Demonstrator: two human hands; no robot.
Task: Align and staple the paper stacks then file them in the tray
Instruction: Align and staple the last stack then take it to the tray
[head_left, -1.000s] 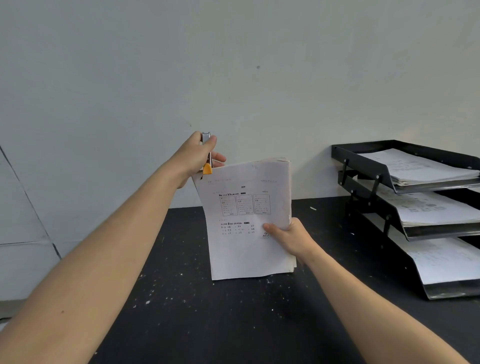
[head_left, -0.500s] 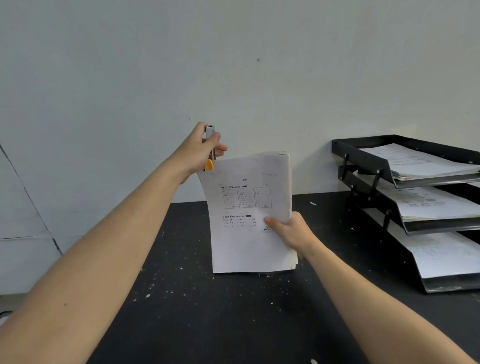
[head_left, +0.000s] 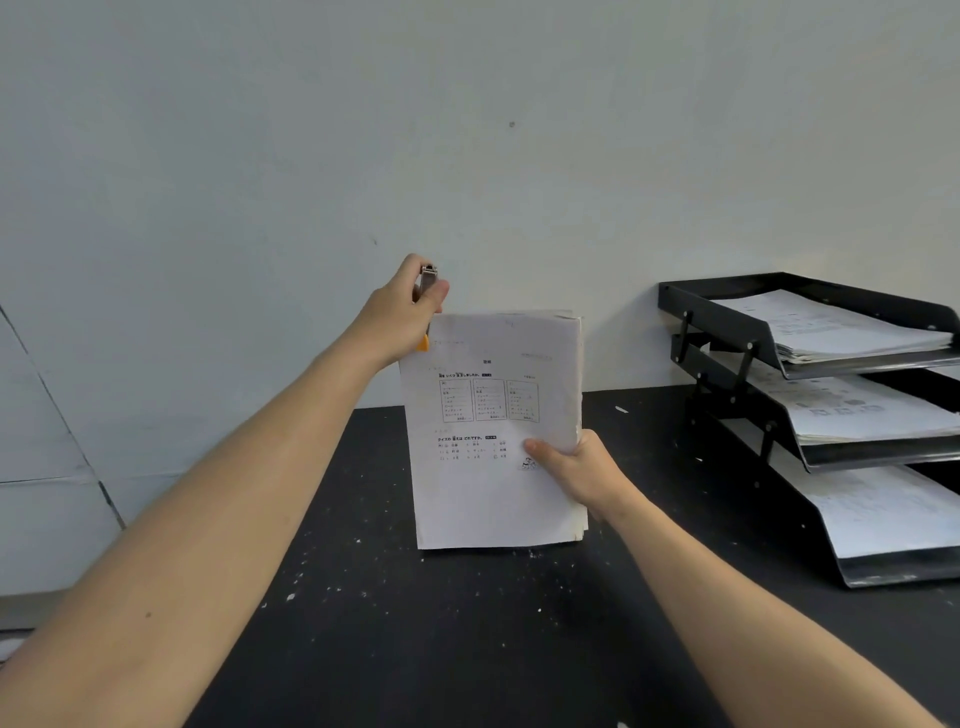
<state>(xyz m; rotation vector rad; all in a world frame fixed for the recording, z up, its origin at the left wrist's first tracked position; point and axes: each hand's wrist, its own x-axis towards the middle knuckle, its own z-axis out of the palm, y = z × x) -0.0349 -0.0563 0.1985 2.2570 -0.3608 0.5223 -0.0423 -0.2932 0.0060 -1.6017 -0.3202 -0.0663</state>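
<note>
A printed paper stack (head_left: 493, 467) stands upright on its bottom edge on the black table (head_left: 467, 649). My right hand (head_left: 576, 470) grips its right edge, thumb on the front sheet. My left hand (head_left: 402, 312) is closed around a small stapler (head_left: 428, 283) with a metal top and an orange part. The stapler sits at the stack's top left corner. A black three-tier tray (head_left: 727, 322) stands at the right, each tier holding papers.
A pale wall rises directly behind the table. The tray's lowest tier (head_left: 893, 569) juts toward me at the right. White specks dot the dark tabletop. The table's left edge runs diagonally under my left forearm.
The stack and both hands sit slightly higher in view than a second ago. The stapler stays at the top left corner, and my right hand keeps its grip.
</note>
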